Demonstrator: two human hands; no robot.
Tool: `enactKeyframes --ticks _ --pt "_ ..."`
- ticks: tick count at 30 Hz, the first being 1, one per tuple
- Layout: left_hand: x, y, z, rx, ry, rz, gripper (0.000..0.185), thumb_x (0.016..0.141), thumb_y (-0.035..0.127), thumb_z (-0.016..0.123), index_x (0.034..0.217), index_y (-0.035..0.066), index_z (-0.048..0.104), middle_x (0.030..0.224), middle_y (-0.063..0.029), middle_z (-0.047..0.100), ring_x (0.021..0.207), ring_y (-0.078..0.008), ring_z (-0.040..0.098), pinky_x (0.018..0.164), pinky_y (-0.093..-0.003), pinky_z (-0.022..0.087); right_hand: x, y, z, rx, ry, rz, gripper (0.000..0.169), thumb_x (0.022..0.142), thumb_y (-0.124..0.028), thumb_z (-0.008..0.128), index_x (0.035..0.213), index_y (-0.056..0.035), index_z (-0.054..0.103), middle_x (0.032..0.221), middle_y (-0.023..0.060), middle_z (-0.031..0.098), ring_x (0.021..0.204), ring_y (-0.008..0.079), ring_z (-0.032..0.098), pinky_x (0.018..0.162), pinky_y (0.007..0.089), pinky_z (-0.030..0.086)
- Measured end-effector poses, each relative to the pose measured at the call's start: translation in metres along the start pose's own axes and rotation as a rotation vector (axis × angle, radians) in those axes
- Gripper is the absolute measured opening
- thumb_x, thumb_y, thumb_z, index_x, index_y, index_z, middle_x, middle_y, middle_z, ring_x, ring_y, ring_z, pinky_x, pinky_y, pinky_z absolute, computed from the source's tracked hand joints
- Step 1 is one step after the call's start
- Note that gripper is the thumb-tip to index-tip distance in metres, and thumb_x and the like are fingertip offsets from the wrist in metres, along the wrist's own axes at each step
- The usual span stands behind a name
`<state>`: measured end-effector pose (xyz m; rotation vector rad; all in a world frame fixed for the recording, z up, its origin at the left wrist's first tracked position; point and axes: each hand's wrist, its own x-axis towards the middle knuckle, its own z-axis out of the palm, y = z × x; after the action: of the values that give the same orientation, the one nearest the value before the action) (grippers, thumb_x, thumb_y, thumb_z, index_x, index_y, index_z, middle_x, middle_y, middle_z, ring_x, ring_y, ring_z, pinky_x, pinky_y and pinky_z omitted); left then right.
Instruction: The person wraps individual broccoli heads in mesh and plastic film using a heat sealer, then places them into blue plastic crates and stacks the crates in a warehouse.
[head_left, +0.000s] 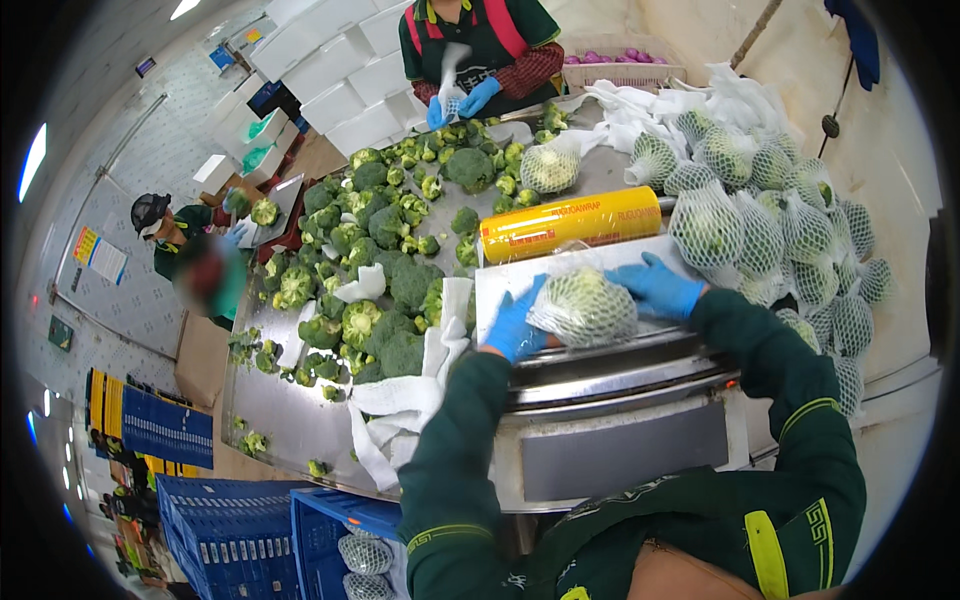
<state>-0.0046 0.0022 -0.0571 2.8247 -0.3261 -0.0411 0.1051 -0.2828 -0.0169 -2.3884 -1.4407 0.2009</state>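
Observation:
A pale green vegetable head in a white foam net (586, 307), with clear film about it, lies on the wrapping machine's white plate (499, 289). On its left side my left hand (516, 321), in a blue glove, touches the net with spread fingers. From the right my right hand (657, 286), also blue-gloved, reaches to its upper right edge, fingers apart; whether it touches is hard to tell. Behind the plate rests a yellow roll of wrap film (570, 223).
Broccoli heads (412, 281) and florets cover the steel table (300, 427) at left. Netted vegetable heads (806, 232) are piled at right. Blue crates (225, 525) stand lower left. One co-worker (480, 67) stands across the table, another (180, 225) at far left.

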Motion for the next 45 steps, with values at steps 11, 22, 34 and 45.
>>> enactKeyframes --ticks 11,22,34,45 --pt "-0.099 0.111 -0.041 -0.85 0.041 -0.032 0.066 0.068 0.032 0.079 0.121 0.005 0.053 0.115 -0.009 0.062 0.105 -0.0254 0.059 0.091 -0.0314 0.045 -0.082 -0.066 -0.022 0.611 -0.161 -0.187 0.027 0.083 -0.025 0.063 0.103 -0.0069 0.064 0.099 0.0162 0.063 0.09 0.0324 0.06 0.077 0.0348 0.048" --pt "-0.195 0.187 0.014 -1.547 -0.106 -0.194 0.072 0.08 0.019 0.071 0.138 0.001 0.032 0.131 -0.0116 0.048 0.119 -0.0212 0.047 0.102 -0.034 0.037 -0.191 -0.084 0.069 0.726 -0.544 -0.122 0.034 0.094 -0.025 0.048 0.113 0.0012 0.056 0.103 0.0173 0.063 0.087 0.0272 0.059 0.08 0.035 0.046" --pt "-0.28 0.202 0.03 -2.032 -0.816 -0.907 0.078 0.089 0.062 0.036 0.137 0.001 0.032 0.127 -0.0201 0.051 0.109 -0.0277 0.057 0.091 -0.038 0.048 -0.252 -0.126 0.076 1.654 -0.975 0.649 0.062 0.095 -0.053 0.031 0.108 0.0016 0.057 0.106 0.0221 0.063 0.089 0.0299 0.066 0.075 0.0391 0.054" --pt "-0.304 0.213 0.057 -1.402 0.246 -0.981 0.042 0.095 0.031 0.051 0.06 0.007 0.053 0.055 0.0019 0.047 0.05 -0.0086 0.042 0.049 -0.0251 0.034 -0.271 -0.177 0.053 1.405 0.093 0.964 0.044 0.093 -0.042 0.05 0.069 -0.0057 0.055 0.057 0.0028 0.05 0.051 0.01 0.047 0.046 0.0252 0.037"
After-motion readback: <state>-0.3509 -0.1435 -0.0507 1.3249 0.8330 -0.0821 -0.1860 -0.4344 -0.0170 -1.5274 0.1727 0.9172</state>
